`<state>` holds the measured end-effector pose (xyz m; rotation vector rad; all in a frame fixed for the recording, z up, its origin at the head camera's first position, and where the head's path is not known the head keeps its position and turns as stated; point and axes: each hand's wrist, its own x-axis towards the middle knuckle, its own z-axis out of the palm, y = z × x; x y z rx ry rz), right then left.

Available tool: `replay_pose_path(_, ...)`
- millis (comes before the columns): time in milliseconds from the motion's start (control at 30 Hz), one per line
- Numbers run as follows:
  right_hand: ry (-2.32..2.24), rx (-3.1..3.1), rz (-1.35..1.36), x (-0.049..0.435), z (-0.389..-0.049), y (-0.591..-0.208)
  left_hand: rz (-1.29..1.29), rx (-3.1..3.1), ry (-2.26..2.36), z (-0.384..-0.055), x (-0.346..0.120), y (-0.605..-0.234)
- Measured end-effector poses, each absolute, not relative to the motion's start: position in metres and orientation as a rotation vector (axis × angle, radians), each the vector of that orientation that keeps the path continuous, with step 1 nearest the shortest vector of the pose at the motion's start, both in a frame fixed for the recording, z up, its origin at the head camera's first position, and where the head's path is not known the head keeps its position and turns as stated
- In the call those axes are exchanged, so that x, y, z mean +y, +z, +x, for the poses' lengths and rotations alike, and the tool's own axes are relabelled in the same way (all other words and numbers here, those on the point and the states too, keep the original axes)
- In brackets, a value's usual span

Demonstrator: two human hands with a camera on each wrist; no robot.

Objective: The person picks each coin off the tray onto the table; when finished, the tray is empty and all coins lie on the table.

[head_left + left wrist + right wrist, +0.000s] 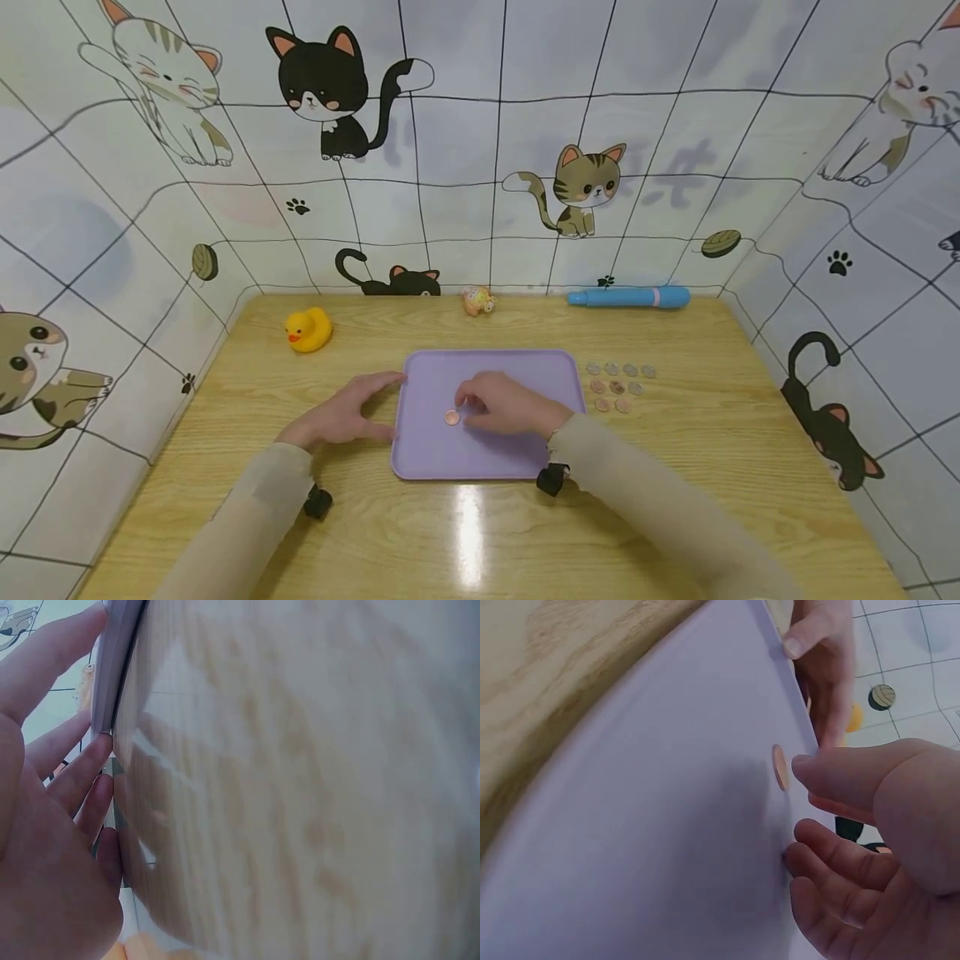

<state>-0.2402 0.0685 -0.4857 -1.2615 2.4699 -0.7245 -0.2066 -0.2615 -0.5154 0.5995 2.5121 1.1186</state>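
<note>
A lilac tray (487, 462) lies on the wooden table, with one copper coin (452, 417) flat on it, left of its middle. My right hand (506, 404) hovers over the tray with its fingers loosely bent. In the right wrist view, the thumb tip comes close to the coin (780, 766), and no thing shows between thumb and fingers. At the tray's left edge is my left hand (348, 410), thumb and fingers spread. Its fingertips touch the tray's rim (116, 671) in the left wrist view.
Several silver and copper coins (617, 387) lie in rows right of the tray. Along the back are a yellow rubber duck (308, 330), a small colourful figurine (478, 301) and a blue pen-shaped tube (630, 297). Cat-print cloth walls (465, 133) enclose the table's back and sides.
</note>
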Motion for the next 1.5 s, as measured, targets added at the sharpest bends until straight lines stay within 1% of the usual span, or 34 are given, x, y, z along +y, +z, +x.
replay_pose_path(167, -0.647, 2.470, -1.259, 0.053, -0.242, -0.493, 0.630, 2.522, 1.120, -0.206, -0.260, -0.516)
replay_pose_path(533, -0.493, 2.468, -1.325, 0.040, -0.250, -0.489, 0.585, 2.521, 1.105, -0.205, -0.261, -0.516)
replay_pose_path(800, -0.403, 2.416, -1.238, 0.038, -0.250, -0.481, 0.575, 2.515, 1.106, -0.205, -0.260, -0.516)
replay_pose_path(1000, -0.470, 2.397, -1.210, 0.039, -0.250, -0.481, 0.575, 2.511, 1.108, -0.205, -0.261, -0.515)
replay_pose_path(1233, -0.615, 2.374, -1.218, 0.042, -0.249, -0.482, 0.649, 2.521, 1.123, -0.207, -0.261, -0.515)
replay_pose_path(1500, -0.753, 2.362, -1.236, 0.048, -0.247, -0.490, 0.630, 2.529, 1.115, -0.206, -0.262, -0.516)
